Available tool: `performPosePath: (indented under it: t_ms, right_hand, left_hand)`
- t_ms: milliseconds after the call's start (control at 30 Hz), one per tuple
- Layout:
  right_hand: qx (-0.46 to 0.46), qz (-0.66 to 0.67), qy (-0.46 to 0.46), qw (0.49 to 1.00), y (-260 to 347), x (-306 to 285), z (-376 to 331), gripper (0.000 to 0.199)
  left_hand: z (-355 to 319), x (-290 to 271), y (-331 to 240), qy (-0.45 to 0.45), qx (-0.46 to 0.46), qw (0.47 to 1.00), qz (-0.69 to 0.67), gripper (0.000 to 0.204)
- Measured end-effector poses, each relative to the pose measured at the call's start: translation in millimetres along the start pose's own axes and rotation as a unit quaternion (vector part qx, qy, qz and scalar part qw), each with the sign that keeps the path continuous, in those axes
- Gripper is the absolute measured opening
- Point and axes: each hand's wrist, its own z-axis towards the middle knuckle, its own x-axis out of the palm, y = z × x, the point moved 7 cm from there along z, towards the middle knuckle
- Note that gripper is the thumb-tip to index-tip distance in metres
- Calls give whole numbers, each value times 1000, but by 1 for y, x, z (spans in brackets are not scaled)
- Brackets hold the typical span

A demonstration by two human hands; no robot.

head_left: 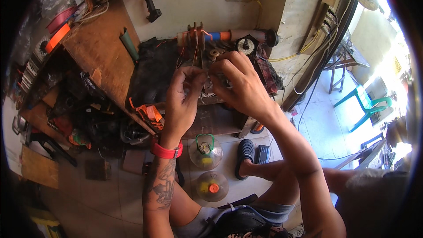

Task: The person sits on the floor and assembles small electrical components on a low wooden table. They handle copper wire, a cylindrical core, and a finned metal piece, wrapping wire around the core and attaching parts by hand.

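Note:
My left hand (183, 101), with a red watch band (166, 150) on its wrist, is raised over the bench with thumb and fingers pinched. My right hand (240, 81) meets it fingertip to fingertip, its fingers bent and closed. Whatever small thing lies between the fingertips is too small to make out. Thin copper-coloured wires (196, 55) hang just beyond the hands, below a winding former (196, 37) with upright plates. The former sits on a horizontal shaft (224, 35) wrapped in blue and orange. A round dial (246, 45) stands behind my right hand.
A slanting wooden board (99, 48) rises on the left, beside orange strips (150, 112). Two large clear bottles (206, 161) stand on the floor between my legs. A drill-like tool (152, 9) hangs on the wall. A green plastic chair (365, 103) is at the right.

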Motion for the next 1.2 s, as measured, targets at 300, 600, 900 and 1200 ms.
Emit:
performPosePath:
  t_ms: [300, 600, 900, 1200]
  right_hand:
    - [8, 5, 11, 1000, 1, -1, 0, 26]
    - [50, -9, -44, 998, -1, -3, 5, 23]
    - [55, 23, -79, 995, 10, -8, -2, 16]
    - [-57, -137, -55, 987, 23, -7, 0, 25]
  left_hand:
    - [0, 1, -7, -12, 45, 999, 19, 16]
    - [-4, 1, 5, -24, -94, 982, -159, 24]
    - [-5, -1, 6, -29, -108, 973, -204, 27]
    - [-2, -3, 5, -22, -102, 980, -169, 25]
